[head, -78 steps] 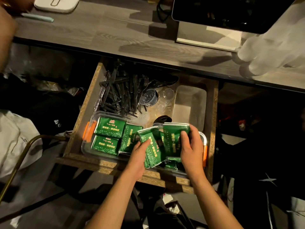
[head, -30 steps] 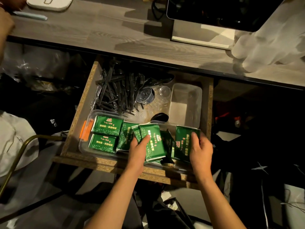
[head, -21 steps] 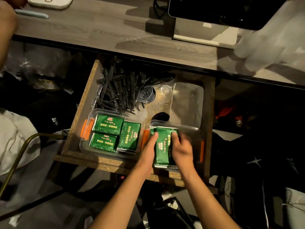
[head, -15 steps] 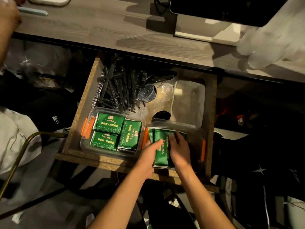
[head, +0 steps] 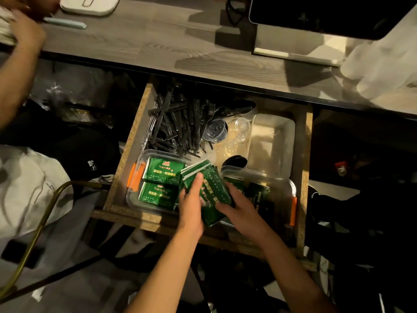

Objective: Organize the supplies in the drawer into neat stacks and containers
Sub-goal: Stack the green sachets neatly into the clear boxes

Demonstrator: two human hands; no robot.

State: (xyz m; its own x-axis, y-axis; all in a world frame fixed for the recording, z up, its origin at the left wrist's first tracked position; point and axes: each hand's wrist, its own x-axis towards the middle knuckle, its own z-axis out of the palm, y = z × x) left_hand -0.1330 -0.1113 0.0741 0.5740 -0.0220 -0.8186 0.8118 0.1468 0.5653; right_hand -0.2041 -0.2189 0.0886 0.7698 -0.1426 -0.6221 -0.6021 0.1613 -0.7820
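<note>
The open wooden drawer (head: 126, 159) holds two clear plastic containers with orange clips. The left container (head: 135, 177) has green packets (head: 165, 169) laid flat in it. Between the two containers I hold a tilted stack of green packets (head: 209, 188). My left hand (head: 191, 204) grips its left side with the thumb on top, and my right hand (head: 239, 208) holds its right lower edge. The right container (head: 286, 188) has more green packets (head: 259, 195) in shadow. Black plastic cutlery (head: 178, 125) lies piled at the drawer's back left.
An empty clear tub (head: 273, 141) stands at the drawer's back right, with small clear cups (head: 239, 125) and a dark cup (head: 216, 132) beside it. Above is a grey desk (head: 146, 46) with a monitor (head: 327, 16) and another person's hand (head: 24, 30) at far left.
Both hands have lifted a stack of green packets out of the right container and swung it leftward, over the gap between the two containers.
</note>
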